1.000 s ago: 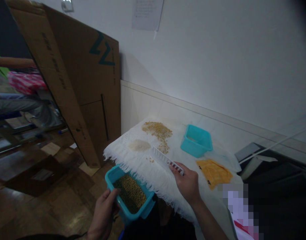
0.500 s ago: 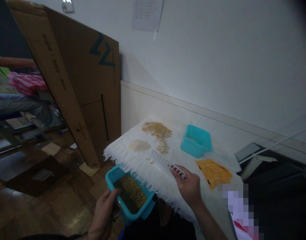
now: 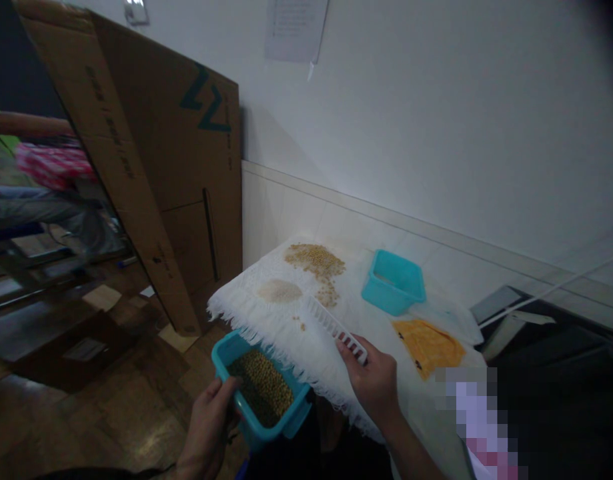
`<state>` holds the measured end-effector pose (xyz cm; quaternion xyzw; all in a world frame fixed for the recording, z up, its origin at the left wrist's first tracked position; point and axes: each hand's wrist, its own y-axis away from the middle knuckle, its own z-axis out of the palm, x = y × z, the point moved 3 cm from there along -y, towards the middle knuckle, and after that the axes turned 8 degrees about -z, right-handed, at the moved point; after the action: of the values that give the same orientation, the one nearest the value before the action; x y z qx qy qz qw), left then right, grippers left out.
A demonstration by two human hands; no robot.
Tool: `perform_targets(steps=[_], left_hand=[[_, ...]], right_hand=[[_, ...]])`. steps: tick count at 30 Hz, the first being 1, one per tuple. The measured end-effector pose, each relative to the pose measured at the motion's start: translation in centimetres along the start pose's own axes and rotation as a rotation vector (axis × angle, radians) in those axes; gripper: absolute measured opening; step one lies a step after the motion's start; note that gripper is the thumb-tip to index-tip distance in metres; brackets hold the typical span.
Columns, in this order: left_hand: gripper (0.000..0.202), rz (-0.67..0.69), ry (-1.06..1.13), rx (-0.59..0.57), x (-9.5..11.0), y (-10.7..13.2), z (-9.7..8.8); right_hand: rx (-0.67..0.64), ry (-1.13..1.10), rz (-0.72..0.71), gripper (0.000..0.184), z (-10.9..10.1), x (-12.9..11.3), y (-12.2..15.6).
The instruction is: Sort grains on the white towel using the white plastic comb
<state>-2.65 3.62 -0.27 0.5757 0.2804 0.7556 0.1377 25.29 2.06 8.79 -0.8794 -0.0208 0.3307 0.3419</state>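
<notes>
Two hands at the near edge of a cloth-covered table — one with a tub of beans, one with a white comb.

The left hand has its fingers wrapped round the rim of a teal tub full of greenish beans, held just below the fringed white cloth. The right hand pinches one end of the white comb, whose other end lies on the cloth near a few stray beans. Farther back sit a pile of tan beans, a small pale heap (grain, perhaps) and a second teal tub — an orange patch lies to its right.
</notes>
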Motion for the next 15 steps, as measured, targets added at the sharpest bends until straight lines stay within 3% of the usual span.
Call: perform_targets(steps=[15], left_hand=[[0.036,0.034,0.026,-0.019,-1.1,-1.0,-0.4]], right_hand=[[0.107,0.064,-0.077,0.041,0.8,-1.0,0.6]])
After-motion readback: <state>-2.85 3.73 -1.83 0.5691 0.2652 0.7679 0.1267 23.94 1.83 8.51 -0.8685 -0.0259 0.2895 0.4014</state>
